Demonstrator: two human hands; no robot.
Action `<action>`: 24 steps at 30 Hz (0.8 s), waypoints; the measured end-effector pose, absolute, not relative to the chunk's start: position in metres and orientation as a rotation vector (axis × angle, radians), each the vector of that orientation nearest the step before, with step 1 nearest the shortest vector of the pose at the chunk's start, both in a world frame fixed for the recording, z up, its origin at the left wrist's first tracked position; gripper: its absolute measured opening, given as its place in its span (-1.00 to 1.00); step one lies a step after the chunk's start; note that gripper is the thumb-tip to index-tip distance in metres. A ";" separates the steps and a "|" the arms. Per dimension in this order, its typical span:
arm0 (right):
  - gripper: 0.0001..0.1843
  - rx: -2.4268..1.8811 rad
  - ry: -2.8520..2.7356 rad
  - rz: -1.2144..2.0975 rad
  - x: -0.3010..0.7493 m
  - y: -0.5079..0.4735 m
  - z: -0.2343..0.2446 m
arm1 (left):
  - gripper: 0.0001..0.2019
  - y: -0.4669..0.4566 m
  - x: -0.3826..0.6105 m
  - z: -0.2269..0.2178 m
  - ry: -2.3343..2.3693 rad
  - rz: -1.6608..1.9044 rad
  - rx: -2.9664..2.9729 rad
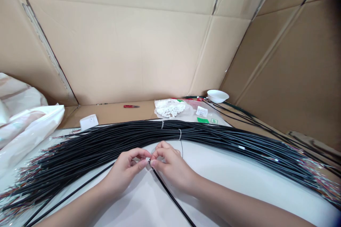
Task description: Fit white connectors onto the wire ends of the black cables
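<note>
1. The left hand [124, 170] and right hand [172, 168] meet just in front of the bundle of black cables [160, 134], both partly closed, with fingertips pinched together around the end of a single black cable [170, 195]. The fingers hide exactly how each hand grips it, and a small loop shows at the pinch.
2. That cable runs from the hands away from the bundle, toward the person, across the white table [239, 173]. A second loose black cable [69, 195] lies on the near side of the bundle, left of the hands.
3. As things lie, the bundle is already gathered into one long arc, with two pale ties [180, 134] around it near its middle. Multicoloured wire ends [21, 198] fan out at its left end, and more show at its right.
4. Beyond the bundle lie red-handled snips [131, 106], a clear bag of white small parts [169, 108] and a white bowl [217, 95]. Further black cables [239, 120] run past its far right side, and a white plastic sack [26, 127] sits to its left.
</note>
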State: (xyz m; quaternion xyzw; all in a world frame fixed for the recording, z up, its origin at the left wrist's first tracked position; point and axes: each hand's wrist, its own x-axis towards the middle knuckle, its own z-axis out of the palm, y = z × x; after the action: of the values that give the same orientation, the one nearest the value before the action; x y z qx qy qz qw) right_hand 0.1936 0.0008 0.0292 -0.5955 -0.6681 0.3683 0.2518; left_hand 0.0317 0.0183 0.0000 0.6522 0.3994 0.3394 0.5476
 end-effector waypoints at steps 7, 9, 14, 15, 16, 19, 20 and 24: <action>-0.88 -1.604 -1.805 1.024 0.194 0.001 0.028 | -0.84 0.019 0.032 0.002 0.963 0.798 1.629; -0.89 -1.614 -1.802 1.024 0.193 0.001 0.028 | -0.83 0.019 0.032 0.002 0.981 0.779 1.608; -0.87 -1.616 -1.831 0.998 0.193 -0.001 0.026 | -0.80 0.018 0.033 0.002 0.997 0.752 1.542; -0.87 -1.609 -1.843 0.993 0.193 -0.002 0.026 | -0.80 0.019 0.033 0.002 0.997 0.757 1.540; -0.87 -1.605 -1.851 0.987 0.193 -0.002 0.026 | -0.81 0.019 0.033 0.001 0.992 0.762 1.540; -0.87 -1.601 -1.855 0.992 0.193 -0.002 0.027 | -0.82 0.019 0.033 0.002 0.959 0.773 1.521; -0.88 -1.608 -1.839 1.006 0.193 -0.002 0.027 | -0.82 0.019 0.032 0.002 0.950 0.773 1.513; -0.91 -1.591 -1.732 1.081 0.194 -0.001 0.023 | -0.83 0.018 0.032 0.003 0.935 0.772 1.506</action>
State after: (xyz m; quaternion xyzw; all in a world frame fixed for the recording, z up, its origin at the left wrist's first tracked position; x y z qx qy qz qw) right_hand 0.1938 -0.0010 0.0232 -0.5914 -0.6438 0.4016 0.2730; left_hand 0.0321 0.0178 0.0033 0.6411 0.3979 0.3287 0.5681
